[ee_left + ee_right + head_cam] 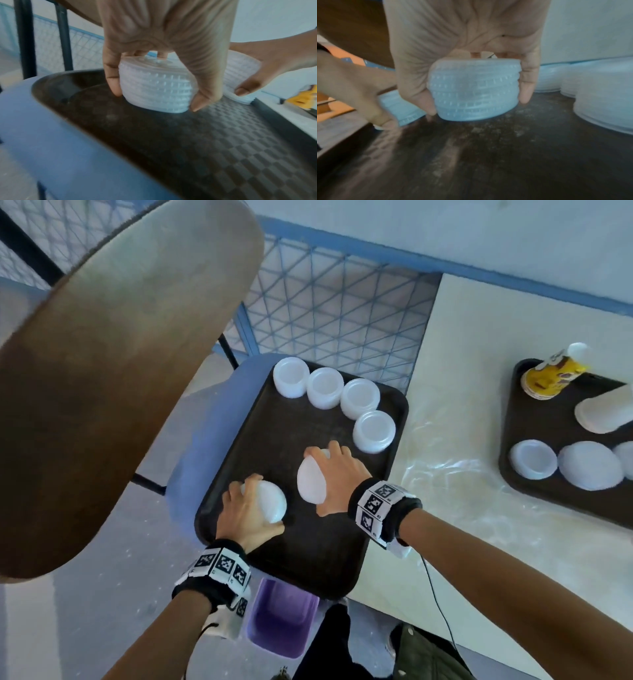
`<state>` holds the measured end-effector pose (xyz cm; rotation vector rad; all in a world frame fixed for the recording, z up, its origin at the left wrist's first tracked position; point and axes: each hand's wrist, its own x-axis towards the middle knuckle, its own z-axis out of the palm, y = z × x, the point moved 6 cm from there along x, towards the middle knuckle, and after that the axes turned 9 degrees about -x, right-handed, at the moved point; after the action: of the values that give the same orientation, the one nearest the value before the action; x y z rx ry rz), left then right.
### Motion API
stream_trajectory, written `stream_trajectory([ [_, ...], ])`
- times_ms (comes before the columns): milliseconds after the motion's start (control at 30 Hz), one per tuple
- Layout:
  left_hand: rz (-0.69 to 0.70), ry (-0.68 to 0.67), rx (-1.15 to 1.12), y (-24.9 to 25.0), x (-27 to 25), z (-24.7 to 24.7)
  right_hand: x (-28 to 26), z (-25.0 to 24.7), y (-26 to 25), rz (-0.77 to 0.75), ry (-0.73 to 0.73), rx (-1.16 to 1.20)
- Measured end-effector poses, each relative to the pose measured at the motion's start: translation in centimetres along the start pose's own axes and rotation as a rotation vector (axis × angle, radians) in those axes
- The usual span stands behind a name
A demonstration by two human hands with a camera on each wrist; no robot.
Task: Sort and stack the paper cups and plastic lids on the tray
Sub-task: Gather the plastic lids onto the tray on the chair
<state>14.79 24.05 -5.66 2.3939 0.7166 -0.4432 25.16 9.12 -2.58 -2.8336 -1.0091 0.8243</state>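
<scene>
A dark tray lies on a blue chair seat. My left hand grips a stack of translucent plastic lids at the tray's left side; the same left-hand stack stands on the tray between thumb and fingers. My right hand grips a second lid stack, tilted, near the tray's middle; this right-hand stack touches the tray at its lower edge. Several more lid stacks line the tray's far edge.
A second dark tray on the white table to the right carries lid stacks, a lying pile of white cups and a lying pile of yellow printed paper cups. A brown round seat looms left. A purple bin stands below.
</scene>
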Motion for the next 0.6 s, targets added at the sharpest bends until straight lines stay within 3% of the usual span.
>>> stream_trajectory([
  [167,0.227,-0.066,0.039,7.9,-0.1,1.3,-5.8,-0.6,7.7,0.18,0.085,0.093],
  [367,0.466,-0.182,0.145,18.9,-0.5,6.7,-11.7,1.2,17.5,0.405,0.077,0.142],
  [600,0.617,-0.263,0.39,27.1,0.2,13.2,-13.9,3.1,22.9,0.465,0.03,0.115],
])
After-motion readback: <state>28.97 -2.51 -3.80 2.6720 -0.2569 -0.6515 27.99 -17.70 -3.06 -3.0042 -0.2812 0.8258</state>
